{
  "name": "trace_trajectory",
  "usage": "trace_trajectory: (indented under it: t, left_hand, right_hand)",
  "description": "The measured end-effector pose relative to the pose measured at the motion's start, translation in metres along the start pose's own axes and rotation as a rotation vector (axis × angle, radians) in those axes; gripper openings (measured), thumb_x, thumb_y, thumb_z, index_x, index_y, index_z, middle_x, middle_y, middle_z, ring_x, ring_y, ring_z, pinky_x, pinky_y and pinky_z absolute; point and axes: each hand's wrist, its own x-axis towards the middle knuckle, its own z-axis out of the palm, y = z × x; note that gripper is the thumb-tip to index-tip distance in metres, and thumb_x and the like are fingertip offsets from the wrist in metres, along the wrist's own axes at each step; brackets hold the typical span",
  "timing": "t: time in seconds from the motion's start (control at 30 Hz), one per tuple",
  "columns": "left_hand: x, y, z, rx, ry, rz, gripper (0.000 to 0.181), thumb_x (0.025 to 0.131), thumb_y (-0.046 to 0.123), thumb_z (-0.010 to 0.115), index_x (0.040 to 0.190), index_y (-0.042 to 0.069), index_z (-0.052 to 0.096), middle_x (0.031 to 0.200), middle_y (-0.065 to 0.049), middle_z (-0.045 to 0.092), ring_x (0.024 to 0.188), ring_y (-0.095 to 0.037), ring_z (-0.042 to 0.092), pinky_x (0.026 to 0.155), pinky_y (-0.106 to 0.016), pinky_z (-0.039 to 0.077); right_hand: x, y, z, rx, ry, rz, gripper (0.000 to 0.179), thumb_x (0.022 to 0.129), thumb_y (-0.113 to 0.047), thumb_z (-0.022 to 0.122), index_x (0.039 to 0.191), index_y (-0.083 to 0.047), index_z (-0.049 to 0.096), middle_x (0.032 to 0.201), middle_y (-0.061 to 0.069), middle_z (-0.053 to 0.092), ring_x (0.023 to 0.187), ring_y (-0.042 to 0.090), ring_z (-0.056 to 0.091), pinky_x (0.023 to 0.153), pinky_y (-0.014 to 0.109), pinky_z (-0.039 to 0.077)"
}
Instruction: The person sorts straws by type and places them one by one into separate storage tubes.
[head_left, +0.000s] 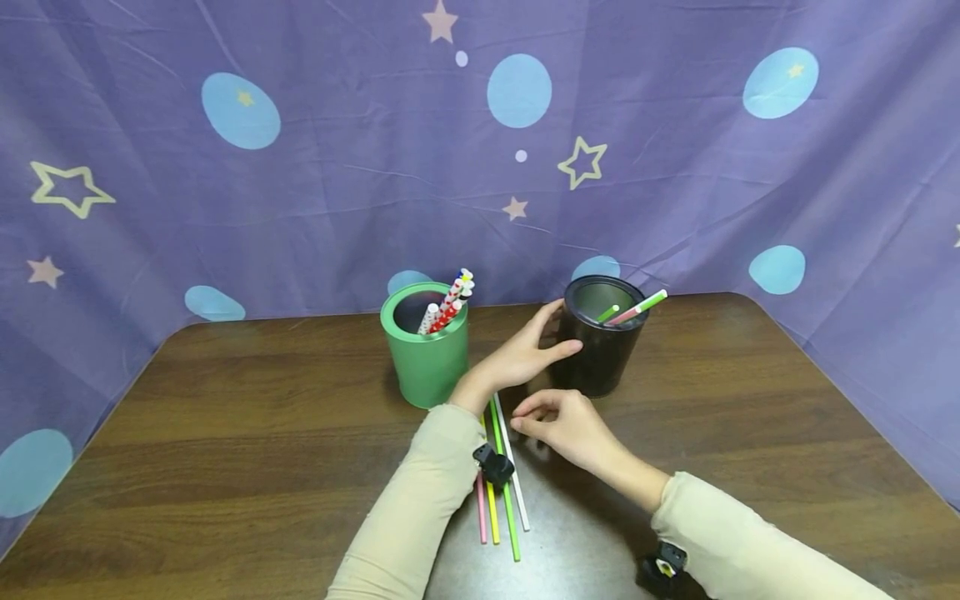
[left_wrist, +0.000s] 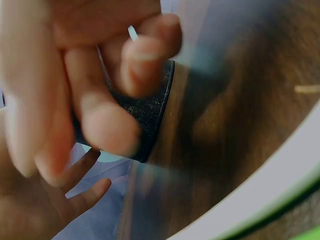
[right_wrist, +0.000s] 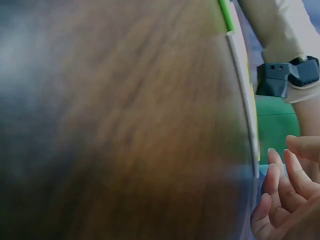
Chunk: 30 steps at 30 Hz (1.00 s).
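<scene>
My left hand (head_left: 525, 350) rests against the near-left side of a black bucket (head_left: 600, 358), its thumb extended across the front and its fingers reaching round behind. Green and pink sticks (head_left: 637, 308) lean in that bucket. Above the table, close to a white stick (head_left: 512, 467), my right hand (head_left: 573, 425) hovers with loosely bent fingers and nothing visible in them. The right wrist view shows this hand (right_wrist: 287, 200) relaxed. Beside the white stick lie a green stick (head_left: 510, 500), a yellow stick (head_left: 492, 517) and a pink stick (head_left: 482, 508), partly hidden under my left forearm.
A green bucket (head_left: 427, 367) stands left of my left hand, with several white-and-red patterned pens (head_left: 447, 312) in it. The brown wooden table (head_left: 247, 442) spreads to both sides, and a purple curtain (head_left: 337, 167) hangs behind its back edge.
</scene>
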Motion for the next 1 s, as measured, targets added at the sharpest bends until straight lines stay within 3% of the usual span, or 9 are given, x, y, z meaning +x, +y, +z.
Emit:
trace_trajectory:
  t: [0.27, 0.67, 1.0]
  left_hand:
    - [0.001, 0.0, 0.0, -0.025, -0.006, 0.0, 0.071, 0.099, 0.015, 0.062, 0.157, 0.009, 0.02, 0.154, -0.015, 0.035, 0.137, -0.028, 0.041, 0.11, -0.035, 0.038]
    - [0.0, 0.0, 0.001, -0.027, -0.009, -0.003, 0.072, 0.099, 0.014, 0.061, 0.157, 0.009, 0.019, 0.154, -0.015, 0.034, 0.137, -0.028, 0.04, 0.11, -0.034, 0.038]
    - [0.0, 0.0, 0.0, -0.028, -0.012, 0.005, 0.071, 0.099, 0.014, 0.061, 0.157, 0.008, 0.019, 0.153, -0.016, 0.034, 0.138, -0.029, 0.039, 0.112, -0.034, 0.036]
  right_hand:
    - [0.012, -0.003, 0.008, -0.196, -0.033, 0.033, 0.007, 0.08, -0.016, 0.079, 0.084, -0.011, 0.076, 0.065, -0.007, 0.065, 0.055, 0.005, 0.057, 0.056, 0.025, 0.048]
    - [0.021, -0.014, 0.008, -0.445, -0.088, 0.131, 0.015, 0.075, -0.027, 0.085, 0.075, -0.019, 0.073, 0.067, -0.012, 0.065, 0.063, 0.008, 0.058, 0.058, 0.032, 0.05]
    - [0.012, -0.012, -0.009, -0.538, -0.13, 0.189, 0.021, 0.076, -0.029, 0.081, 0.059, -0.022, 0.069, 0.062, -0.012, 0.062, 0.061, 0.011, 0.057, 0.056, 0.035, 0.05]
